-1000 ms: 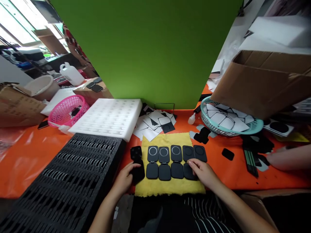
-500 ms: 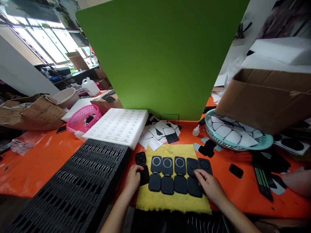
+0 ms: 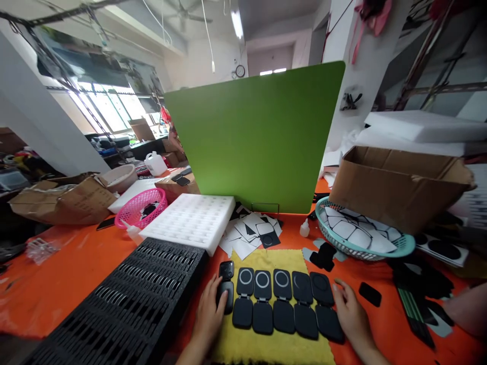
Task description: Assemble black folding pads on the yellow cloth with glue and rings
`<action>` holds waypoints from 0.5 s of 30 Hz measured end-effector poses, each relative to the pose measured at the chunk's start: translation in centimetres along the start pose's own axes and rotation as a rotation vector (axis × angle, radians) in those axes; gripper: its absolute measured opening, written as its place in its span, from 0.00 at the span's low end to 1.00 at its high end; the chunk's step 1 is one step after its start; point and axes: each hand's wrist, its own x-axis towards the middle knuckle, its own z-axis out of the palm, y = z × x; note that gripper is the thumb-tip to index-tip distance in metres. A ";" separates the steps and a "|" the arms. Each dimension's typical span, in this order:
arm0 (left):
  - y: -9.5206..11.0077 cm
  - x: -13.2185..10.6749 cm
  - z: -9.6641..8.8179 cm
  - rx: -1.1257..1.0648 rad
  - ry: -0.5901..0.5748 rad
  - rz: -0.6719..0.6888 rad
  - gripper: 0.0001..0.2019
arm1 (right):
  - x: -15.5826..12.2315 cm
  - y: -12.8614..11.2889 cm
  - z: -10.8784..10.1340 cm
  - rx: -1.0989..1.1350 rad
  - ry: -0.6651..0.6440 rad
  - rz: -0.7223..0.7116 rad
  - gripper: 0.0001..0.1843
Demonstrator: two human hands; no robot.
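Note:
A row of black two-panel folding wireless chargers [image 3: 263, 301] lies unfolded on a yellow cloth [image 3: 251, 256]; several upper panels carry a pale or dark ring. My left hand [image 3: 207, 310] is at the leftmost folding charger [image 3: 225, 296], fingers along its left edge and thumb over its lower panel. That charger looks glossier than the others, and its underside is hidden. To the right of the row, my right hand [image 3: 352, 312] is open beside the last charger [image 3: 329, 322], holding nothing, its fingers stretched forward near that charger's edge.
A black slotted foam tray [image 3: 152, 299] stands left, with a white foam block [image 3: 194, 218] behind it. Loose sheets [image 3: 243, 235], a small bottle [image 3: 304, 228] and a teal basket [image 3: 403, 246] lie beyond the cloth. Another person's arm [image 3: 466, 309] shows at right.
The view has tilted upward. My right hand has let go of the right-hand chargers and moved off to the right. My left hand stays at the leftmost charger, whose surface now looks shinier.

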 end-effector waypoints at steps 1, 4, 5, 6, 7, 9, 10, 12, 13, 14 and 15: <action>-0.5 -0.5 0.3 -0.001 0.015 -0.006 0.22 | 0.0 0.0 0.1 -0.007 -0.001 -0.005 0.30; -1.4 -1.5 1.0 0.010 0.037 -0.041 0.23 | -0.2 -0.4 0.3 -0.042 -0.021 -0.031 0.29; -1.4 -1.6 1.1 0.018 0.032 -0.038 0.23 | -0.2 -0.5 0.3 -0.047 -0.037 -0.040 0.28; -1.3 -1.6 1.1 0.027 0.025 -0.028 0.23 | -0.3 -0.7 0.3 -0.052 -0.054 -0.045 0.28; -1.2 -1.6 1.1 0.032 0.017 -0.018 0.23 | -0.3 -0.7 0.3 -0.055 -0.067 -0.046 0.28; -1.0 -1.5 1.0 0.034 0.001 -0.011 0.23 | 0.0 -0.5 0.4 -0.054 -0.081 -0.028 0.28; -1.0 -1.4 0.9 0.031 -0.008 -0.010 0.23 | 0.2 -0.3 0.5 -0.046 -0.080 -0.017 0.27; -1.1 -1.3 0.9 0.026 -0.021 -0.006 0.23 | 0.6 0.2 0.7 -0.015 -0.073 -0.007 0.26; -1.2 -1.2 0.9 0.028 -0.024 -0.001 0.24 | 0.8 0.5 0.9 0.007 -0.070 -0.005 0.25; -1.3 -1.1 1.0 0.031 -0.024 0.003 0.24 | 1.0 0.7 1.0 0.026 -0.064 0.006 0.25; -1.5 -1.1 1.2 0.033 -0.012 0.004 0.24 | 1.1 0.9 1.1 0.042 -0.056 0.026 0.24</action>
